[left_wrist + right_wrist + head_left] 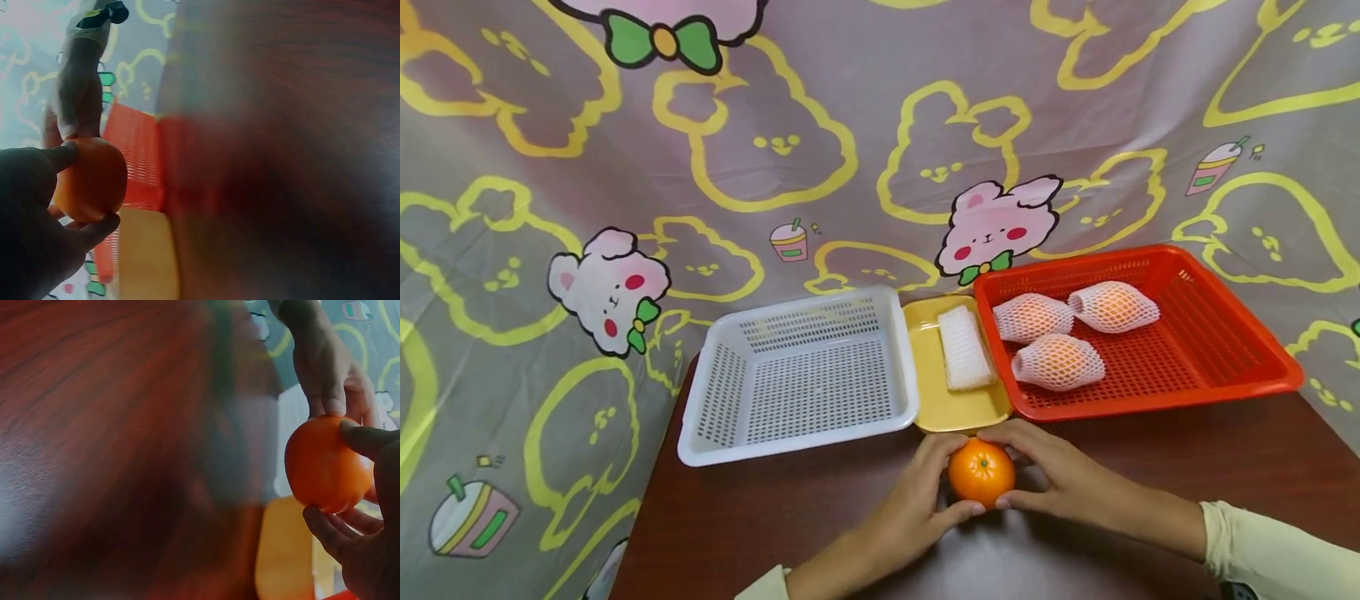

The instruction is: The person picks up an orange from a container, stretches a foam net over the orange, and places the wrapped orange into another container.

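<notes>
An orange (981, 472) is held between both hands in front of the yellow tray (931, 408). My left hand (917, 492) grips it from the left, thumb low and fingers at the far side. From the right, my right hand (1060, 471) grips the same fruit in a matching way. Both wrist views show the orange (94, 179) with thumbs and fingertips around it. White foam net sleeves (964, 348) lie flat on the tray. Inside the red basket (1210, 392) are three oranges in foam nets (1060, 362), grouped on its left side.
A white perforated basket (797, 442) stands left of the tray, with nothing seen inside. The dark wooden table (737, 517) carries all the containers. A patterned cloth (865, 108) hangs behind and at the sides.
</notes>
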Demonstrator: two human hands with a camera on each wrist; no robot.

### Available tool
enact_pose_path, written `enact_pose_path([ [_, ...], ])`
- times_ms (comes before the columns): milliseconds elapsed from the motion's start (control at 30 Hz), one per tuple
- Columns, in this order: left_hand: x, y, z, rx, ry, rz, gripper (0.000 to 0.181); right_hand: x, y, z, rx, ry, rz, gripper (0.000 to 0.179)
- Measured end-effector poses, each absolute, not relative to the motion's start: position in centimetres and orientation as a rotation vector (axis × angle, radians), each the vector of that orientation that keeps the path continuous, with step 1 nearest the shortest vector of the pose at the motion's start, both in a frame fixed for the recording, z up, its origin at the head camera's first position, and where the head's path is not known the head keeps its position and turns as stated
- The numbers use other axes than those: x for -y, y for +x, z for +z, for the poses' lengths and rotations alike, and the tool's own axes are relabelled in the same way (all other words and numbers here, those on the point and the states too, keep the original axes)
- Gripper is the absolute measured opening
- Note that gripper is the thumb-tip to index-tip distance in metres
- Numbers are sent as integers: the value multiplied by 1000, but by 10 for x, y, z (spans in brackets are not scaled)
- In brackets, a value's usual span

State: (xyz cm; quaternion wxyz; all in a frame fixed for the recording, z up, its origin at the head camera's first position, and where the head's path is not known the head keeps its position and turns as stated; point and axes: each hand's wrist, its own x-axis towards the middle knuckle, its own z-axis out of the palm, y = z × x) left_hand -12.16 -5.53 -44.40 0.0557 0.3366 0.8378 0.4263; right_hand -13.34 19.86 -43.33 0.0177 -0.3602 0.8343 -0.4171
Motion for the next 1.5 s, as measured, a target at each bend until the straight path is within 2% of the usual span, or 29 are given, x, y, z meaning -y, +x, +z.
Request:
enact_pose_path([
  [433,53,-120,-482,-2654,1080,1202,67,-193,-133,-464,-2631,-1110,-1232,56],
  [1500,53,-119,-497,-2638,1087,1220,69,-191,-129,-481,-2629,-968,-1245,59],
])
